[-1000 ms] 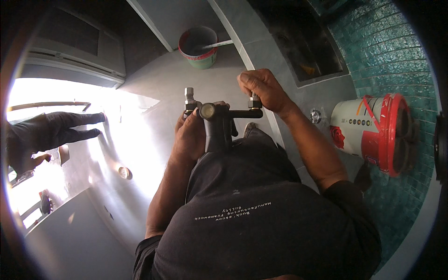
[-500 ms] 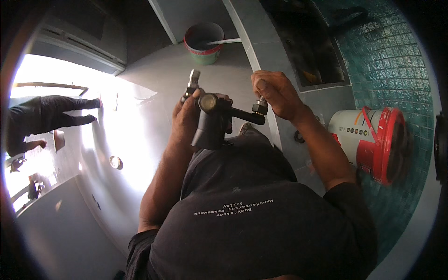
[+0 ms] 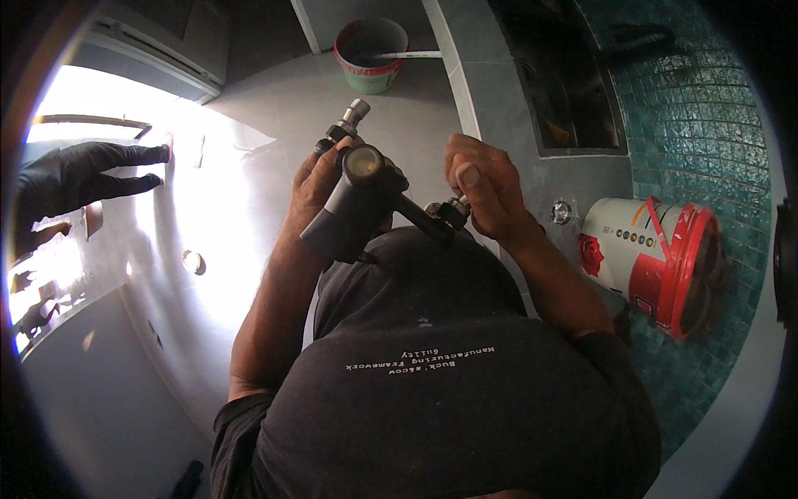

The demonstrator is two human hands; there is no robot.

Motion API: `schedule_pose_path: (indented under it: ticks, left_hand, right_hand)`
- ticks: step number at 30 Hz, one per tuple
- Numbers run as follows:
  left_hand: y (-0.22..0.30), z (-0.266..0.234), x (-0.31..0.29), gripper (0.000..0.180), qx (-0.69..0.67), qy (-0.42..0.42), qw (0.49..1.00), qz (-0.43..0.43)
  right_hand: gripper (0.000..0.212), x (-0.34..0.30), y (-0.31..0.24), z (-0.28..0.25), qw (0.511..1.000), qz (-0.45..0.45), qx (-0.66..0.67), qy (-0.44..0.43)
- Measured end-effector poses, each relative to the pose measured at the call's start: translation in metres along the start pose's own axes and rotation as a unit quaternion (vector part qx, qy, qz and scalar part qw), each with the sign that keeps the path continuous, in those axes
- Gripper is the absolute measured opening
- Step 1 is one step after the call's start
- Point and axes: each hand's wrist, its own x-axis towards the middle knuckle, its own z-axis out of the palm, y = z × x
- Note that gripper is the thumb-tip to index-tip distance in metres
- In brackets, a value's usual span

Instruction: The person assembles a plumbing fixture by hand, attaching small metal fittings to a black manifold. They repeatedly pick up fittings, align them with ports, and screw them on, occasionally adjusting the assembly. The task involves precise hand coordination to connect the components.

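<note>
In front of my belly I hold a dark grey mixer tap (image 3: pixel 331 208), tilted, with a round pale end facing up. My left hand (image 3: pixel 309 190) is wrapped round its body; part of the fingers is hidden behind it. From the far side of the tap sticks a metal threaded connector (image 3: pixel 354 113) with a dark nut. At the end of the right arm of the tap sits another metal connector with a dark nut (image 3: pixel 454 212). My right hand (image 3: pixel 489 187) is closed, with thumb and fingers pinched on this second connector.
A bucket (image 3: pixel 371 79) with a white stick in it stands on the floor ahead. To the right, a white and red bucket (image 3: pixel 619 233) is beside a green tiled wall (image 3: pixel 665 116) and a dark recess (image 3: pixel 565 83). Another person's legs (image 3: pixel 108 166) show at far left.
The mixer tap has tilted: its right end has come closer to my belly and its body has swung left. My right hand has moved slightly nearer, still at the connector.
</note>
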Motion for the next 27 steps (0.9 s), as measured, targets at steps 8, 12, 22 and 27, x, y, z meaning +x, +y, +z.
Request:
schedule_pose_path:
  ticks: [8,12,22,27]
  left_hand:
    - [0.010,0.005,-0.008,0.039,-0.141,0.045,0.987,-0.060]
    - [0.018,0.010,-0.012,0.039,-0.135,0.052,0.987,-0.069]
    - [0.023,0.012,-0.016,0.040,-0.145,0.077,0.984,-0.071]
    - [0.026,0.014,-0.020,0.041,-0.127,0.068,0.988,-0.061]
  right_hand:
    - [0.050,0.005,0.003,0.005,1.000,0.022,0.002,-0.012]
    - [0.053,0.003,0.000,0.006,0.999,0.053,0.003,-0.012]
    - [0.050,0.004,-0.008,0.004,0.992,0.117,-0.007,-0.035]
    - [0.050,0.003,-0.009,0.003,0.991,0.123,-0.031,-0.041]
